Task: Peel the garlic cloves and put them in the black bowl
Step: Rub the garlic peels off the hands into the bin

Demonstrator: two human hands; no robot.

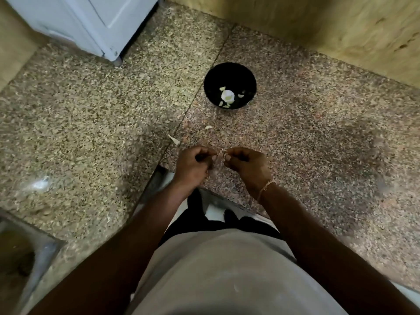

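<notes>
The black bowl stands on the speckled stone counter, well beyond my hands. In it lie a pale garlic bulb piece and several loose cloves. My left hand and my right hand are close together above the counter's near edge, fingers curled. Between their fingertips they pinch a small garlic clove, mostly hidden. Two bits of garlic skin or clove lie on the counter between my hands and the bowl.
A white appliance corner stands at the back left. A yellowish wall runs along the back right. A steel sink sits at the lower left. A seam runs across the counter.
</notes>
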